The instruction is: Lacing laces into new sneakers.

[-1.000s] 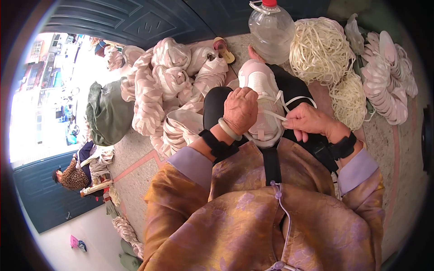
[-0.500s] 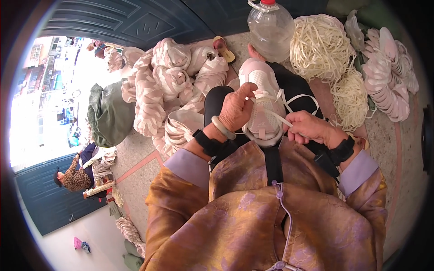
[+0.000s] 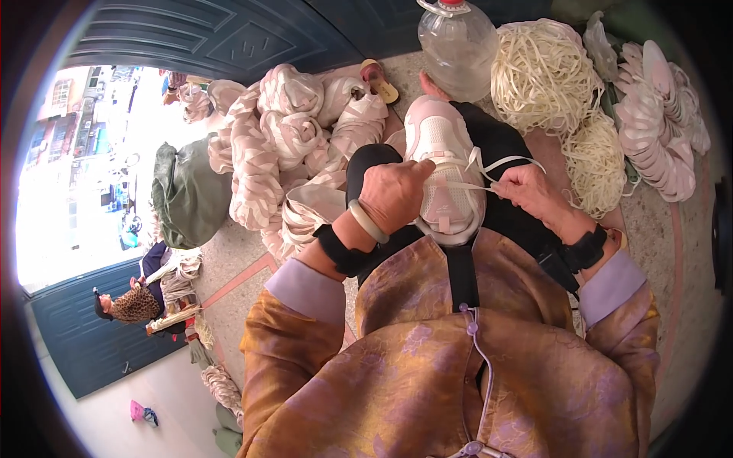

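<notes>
A pale pink and white sneaker [image 3: 441, 136] rests between my knees, its toe pointing away from me. A flat white shoelace [image 3: 467, 186] stretches nearly straight across its tongue, and another stretch loops out over my right thigh. My left hand [image 3: 391, 197] is closed at the shoe's left edge, where the lace's left end meets the fingers; its fingertips are partly hidden. On the right side, my right hand [image 3: 531, 197] pinches the lace between thumb and finger, just off the shoe's edge.
Heaped pale pink shoe parts [image 3: 286, 137] lie ahead to the left, beside a green sack [image 3: 189, 191]. A large clear bottle [image 3: 456, 49], bundles of cream laces [image 3: 546, 76] and stacked pink pieces [image 3: 653, 126] stand ahead to the right. Another person [image 3: 134, 301] sits far left.
My left hand has turned and moved slightly down against the shoe's left edge. My right hand has risen a little, and the lace between them now runs flatter and straighter.
</notes>
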The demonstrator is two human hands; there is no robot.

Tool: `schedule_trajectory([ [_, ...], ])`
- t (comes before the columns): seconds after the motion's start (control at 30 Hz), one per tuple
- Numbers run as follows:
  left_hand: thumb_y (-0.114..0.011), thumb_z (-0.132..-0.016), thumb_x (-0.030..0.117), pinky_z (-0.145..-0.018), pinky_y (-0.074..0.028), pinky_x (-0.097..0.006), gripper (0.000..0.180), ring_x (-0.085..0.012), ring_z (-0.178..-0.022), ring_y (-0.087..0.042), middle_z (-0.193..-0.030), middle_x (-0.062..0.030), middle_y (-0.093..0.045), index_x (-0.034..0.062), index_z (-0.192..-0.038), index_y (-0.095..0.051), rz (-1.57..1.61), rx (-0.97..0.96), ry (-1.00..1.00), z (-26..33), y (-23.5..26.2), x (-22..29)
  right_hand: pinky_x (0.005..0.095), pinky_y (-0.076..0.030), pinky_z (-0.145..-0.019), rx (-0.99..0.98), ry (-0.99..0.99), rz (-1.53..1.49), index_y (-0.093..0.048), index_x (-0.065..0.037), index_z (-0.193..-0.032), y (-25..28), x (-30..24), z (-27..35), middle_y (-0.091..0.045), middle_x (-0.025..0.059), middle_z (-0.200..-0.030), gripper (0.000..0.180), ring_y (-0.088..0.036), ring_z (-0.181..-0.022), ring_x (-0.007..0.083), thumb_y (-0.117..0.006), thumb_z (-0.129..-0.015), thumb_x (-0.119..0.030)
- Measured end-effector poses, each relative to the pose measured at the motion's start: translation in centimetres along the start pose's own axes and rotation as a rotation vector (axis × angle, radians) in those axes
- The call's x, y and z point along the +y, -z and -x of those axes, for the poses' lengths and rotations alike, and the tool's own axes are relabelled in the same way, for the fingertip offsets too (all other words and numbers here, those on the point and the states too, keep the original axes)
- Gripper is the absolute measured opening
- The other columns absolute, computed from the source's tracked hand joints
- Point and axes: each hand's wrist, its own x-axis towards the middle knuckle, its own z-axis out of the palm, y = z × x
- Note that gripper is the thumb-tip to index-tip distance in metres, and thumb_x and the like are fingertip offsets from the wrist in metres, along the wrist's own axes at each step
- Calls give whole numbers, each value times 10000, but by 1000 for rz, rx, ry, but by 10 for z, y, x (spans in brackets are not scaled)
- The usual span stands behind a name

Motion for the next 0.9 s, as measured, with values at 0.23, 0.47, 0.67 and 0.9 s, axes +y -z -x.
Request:
schedule_trajectory([
  [0.23,-531,-745,68,-538,-467,-403,202,-276,-606,-605,-638,-70,-557,72,-947,-542,-220,-21,-68,3,-24,2,343,-406,-499,346,520,344,-551,-32,-675,-1,-30,19,-528,110,-600,150,-512,-513,249,-612,-786,-111],
  [0.47,-533,-742,63,-587,-474,-411,194,-333,-672,-596,-802,-122,-572,66,-936,-539,-25,60,223,2,-28,11,387,-425,-514,487,793,737,-542,-68,-761,12,-27,43,-524,99,-666,63,-548,-590,287,-604,-774,-72],
  [0.67,-541,-716,1,-620,-474,-389,160,-331,-710,-588,-807,-131,-578,39,-870,-559,198,186,190,27,-22,10,368,-421,-512,752,889,882,-540,-23,-801,47,-16,70,-521,96,-672,67,-529,-585,282,-603,-779,-26],
  [0.9,-573,-709,21,-601,-478,-349,52,-306,-698,-606,-744,-120,-602,36,-757,-582,219,168,309,40,-9,-2,423,-414,-541,420,434,621,-544,-40,-766,25,30,65,-544,130,-698,124,-545,-617,353,-621,-784,-136],
])
